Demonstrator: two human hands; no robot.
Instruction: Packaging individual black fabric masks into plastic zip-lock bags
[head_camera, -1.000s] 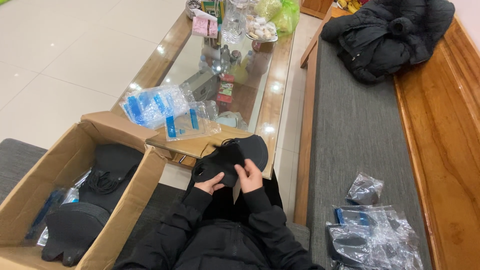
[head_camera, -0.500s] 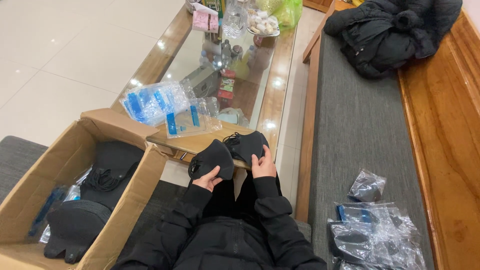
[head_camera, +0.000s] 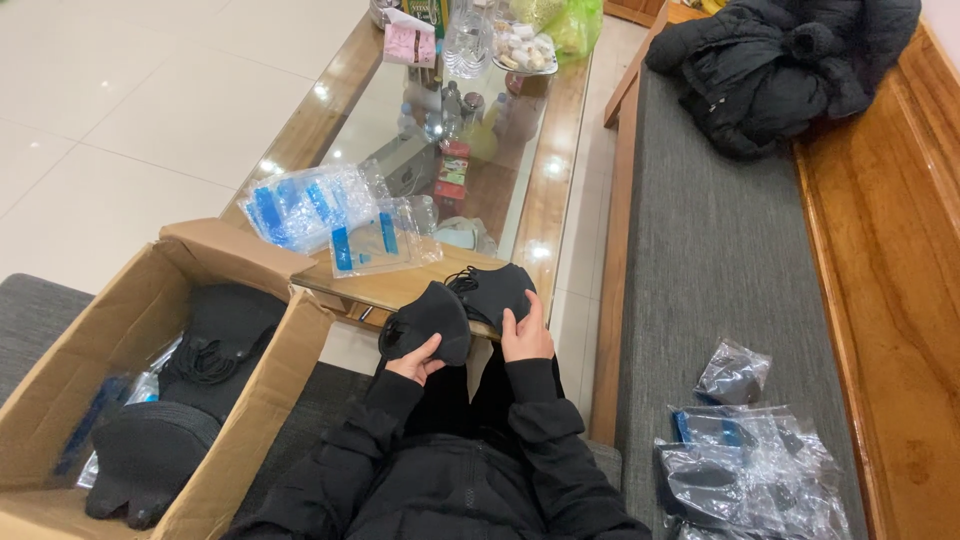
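My left hand (head_camera: 415, 358) grips a black cupped face mask (head_camera: 428, 320) from below, just in front of my lap. A second black mask (head_camera: 495, 290) rests on the near edge of the glass-topped coffee table (head_camera: 560, 150), and my right hand (head_camera: 526, 334) holds its lower edge. The two masks sit side by side and touch where their ear loops meet. Both of my arms are in black sleeves.
An open cardboard box (head_camera: 110, 330) at my left holds more black masks (head_camera: 215, 340). Clear plastic bags with blue strips (head_camera: 320, 205) lie on the table, with bottles and snacks farther back. On the grey bench cushion (head_camera: 720, 260) are crumpled clear bags (head_camera: 750, 460) and a black jacket (head_camera: 780, 60).
One folded stack of black masks has been split in two. My left hand pulled one mask leftward; my right hand kept the other at the table edge.
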